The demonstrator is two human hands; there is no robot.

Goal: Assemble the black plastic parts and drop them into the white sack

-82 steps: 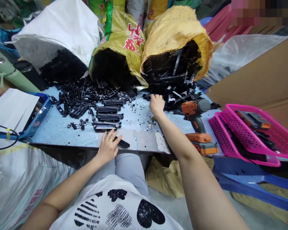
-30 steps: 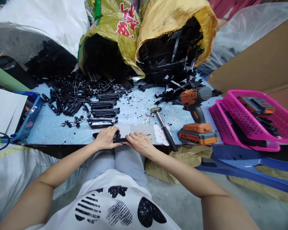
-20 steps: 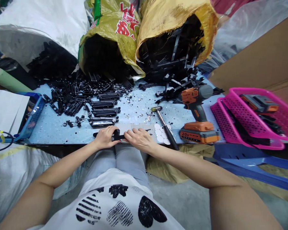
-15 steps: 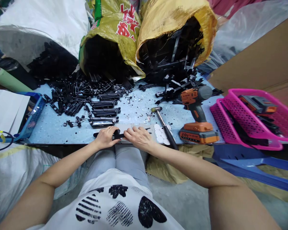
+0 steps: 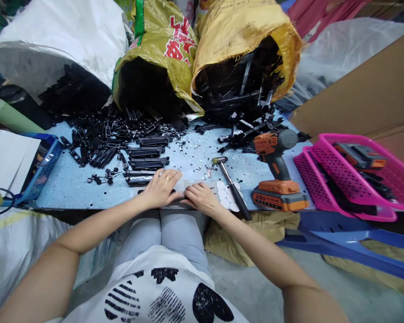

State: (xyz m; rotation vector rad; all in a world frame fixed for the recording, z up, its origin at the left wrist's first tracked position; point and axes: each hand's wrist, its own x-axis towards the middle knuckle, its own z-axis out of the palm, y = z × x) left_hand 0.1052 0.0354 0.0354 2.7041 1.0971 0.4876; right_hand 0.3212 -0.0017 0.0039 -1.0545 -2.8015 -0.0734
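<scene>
At the front edge of the blue-topped table, my left hand (image 5: 163,188) lies over a dark elongated part, its fingers stretched out and the thumb apart. Only small dark ends of that part show around the hand. Close to its right, my right hand (image 5: 202,196) has its fingers bent and pressed together low over the tabletop; whatever is under the fingertips is hidden. Beyond my left hand lies a row of assembled black plastic parts (image 5: 148,162). A hammer (image 5: 231,186) and several white discs (image 5: 225,197) lie to the right of my right hand.
Small black parts (image 5: 101,139) are heaped at left, before open sacks (image 5: 178,49). A cordless drill (image 5: 278,172) stands at right, beside pink baskets (image 5: 353,175). A blue basket (image 5: 42,175) with papers sits at far left. Longer black parts (image 5: 245,128) spill from the yellow sack.
My left hand has unbent its fingers and spread over the black part it was gripping. My right hand has shifted slightly right, off that part. The whole view has tilted slightly upward.
</scene>
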